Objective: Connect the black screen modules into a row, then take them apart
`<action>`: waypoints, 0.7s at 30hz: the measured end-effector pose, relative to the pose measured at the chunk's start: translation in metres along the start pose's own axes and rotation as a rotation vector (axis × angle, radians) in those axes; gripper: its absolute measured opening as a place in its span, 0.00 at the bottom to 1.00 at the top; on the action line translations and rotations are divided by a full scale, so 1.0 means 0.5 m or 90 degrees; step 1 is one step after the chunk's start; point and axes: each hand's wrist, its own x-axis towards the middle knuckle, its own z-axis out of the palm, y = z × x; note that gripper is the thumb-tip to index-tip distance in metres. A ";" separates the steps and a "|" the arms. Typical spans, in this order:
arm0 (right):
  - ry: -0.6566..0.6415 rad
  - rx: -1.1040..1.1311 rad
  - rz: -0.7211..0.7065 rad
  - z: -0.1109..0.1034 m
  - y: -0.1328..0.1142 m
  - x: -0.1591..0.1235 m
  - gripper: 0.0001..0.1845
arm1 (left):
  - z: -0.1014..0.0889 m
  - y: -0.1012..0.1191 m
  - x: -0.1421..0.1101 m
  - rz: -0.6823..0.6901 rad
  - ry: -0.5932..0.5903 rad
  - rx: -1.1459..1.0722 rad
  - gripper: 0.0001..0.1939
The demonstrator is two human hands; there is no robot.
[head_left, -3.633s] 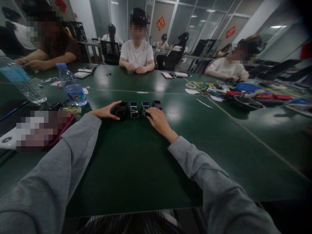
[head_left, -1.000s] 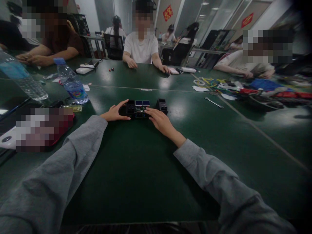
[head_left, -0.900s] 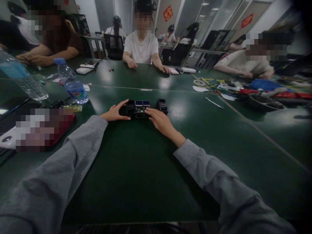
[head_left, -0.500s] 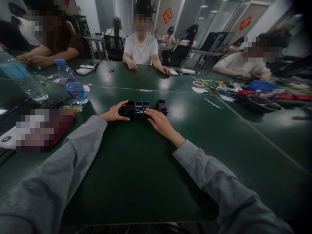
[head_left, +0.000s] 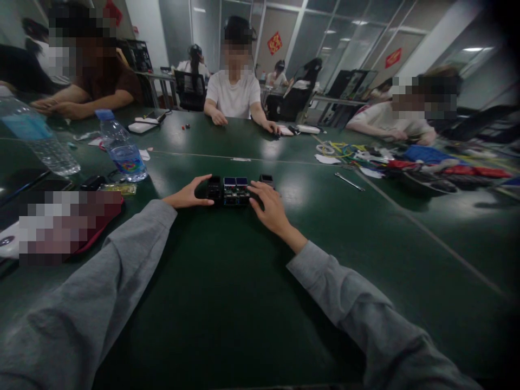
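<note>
Near the table's middle, a small black box (head_left: 214,188) stands at the left of a row. My left hand (head_left: 187,193) spans its left side, fingers at the far edge and thumb at the near edge. Beside it sits a circuit board module (head_left: 235,191) with two small dark screens on top and sockets in front. At the module's right end rests my right hand (head_left: 270,206), fingers stretched and thumb apart; whether the fingertips touch the module is hard to tell. Another small black box (head_left: 267,179) shows behind that hand, its lower part hidden.
Two water bottles (head_left: 122,146) stand on the left, near a red pouch (head_left: 99,227) and a small yellow packet (head_left: 122,188). A wrench (head_left: 349,182) lies at the right, before a heap of cables and tools (head_left: 406,162). Co-workers sit around the green table (head_left: 227,303).
My right hand has slid right, off the board module's face to its right end, and now covers more of the right black box. My left hand keeps its place. The view has tilted slightly.
</note>
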 end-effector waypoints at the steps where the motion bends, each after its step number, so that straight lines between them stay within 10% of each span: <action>1: -0.035 -0.004 -0.028 0.001 -0.004 0.000 0.20 | 0.003 0.002 0.000 0.004 0.007 0.004 0.55; 21: -0.113 -0.029 -0.030 0.013 -0.006 0.000 0.19 | 0.008 -0.018 0.004 0.008 0.023 -0.007 0.54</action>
